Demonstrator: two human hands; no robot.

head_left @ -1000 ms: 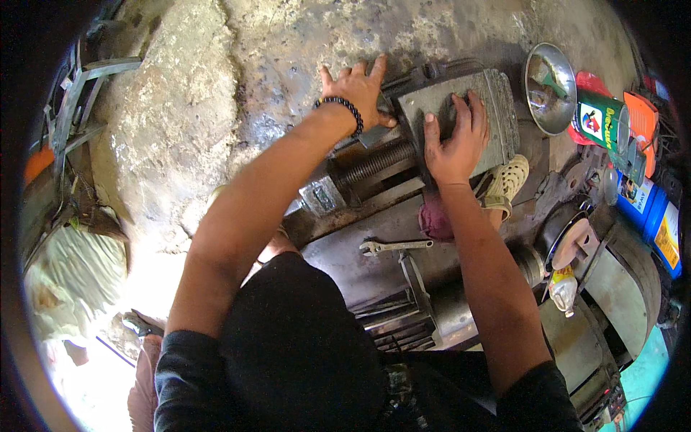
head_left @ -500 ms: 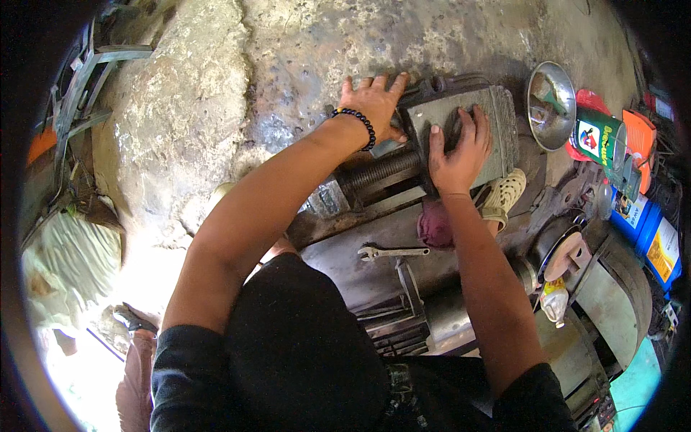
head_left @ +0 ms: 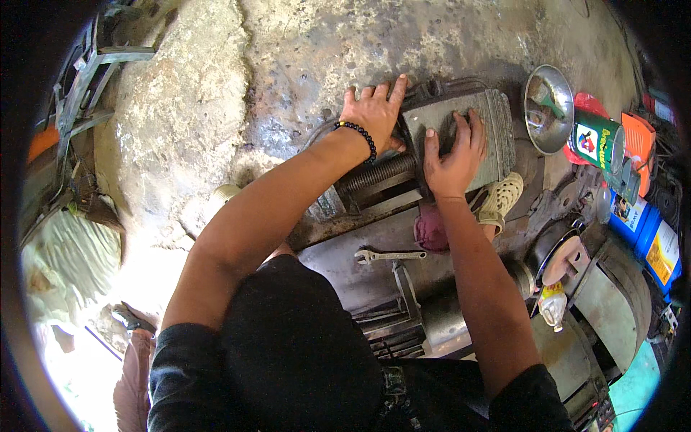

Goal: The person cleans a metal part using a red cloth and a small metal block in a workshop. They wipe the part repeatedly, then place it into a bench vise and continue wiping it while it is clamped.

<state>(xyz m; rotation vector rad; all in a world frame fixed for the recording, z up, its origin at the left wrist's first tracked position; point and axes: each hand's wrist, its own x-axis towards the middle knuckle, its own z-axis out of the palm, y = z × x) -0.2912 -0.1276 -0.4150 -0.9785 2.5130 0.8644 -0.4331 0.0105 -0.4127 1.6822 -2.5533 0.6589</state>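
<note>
A heavy metal vise [head_left: 497, 133] with a flat grey block-like top lies on the worn floor in front of me. Its thick threaded screw [head_left: 378, 175] runs out to the left between two rails. My left hand [head_left: 372, 114], with a beaded bracelet at the wrist, is spread over the left end of the block, fingers pointing away and thumb by the screw. Flat on the block's top rests my right hand [head_left: 456, 158], fingers apart. Neither hand grips anything I can see. What lies beneath the left palm is hidden.
An adjustable wrench [head_left: 389, 256] and a dark red cloth [head_left: 430, 229] lie nearer me. At right are a metal bowl [head_left: 536, 129], a green container [head_left: 596, 138], a blue jug [head_left: 651, 241] and machinery [head_left: 615, 306]. A metal frame [head_left: 90, 79] stands far left. Another person's leg [head_left: 133, 374] shows lower left.
The view has shifted slightly. Both hands stay spread at the vise, with no clear movement against it.
</note>
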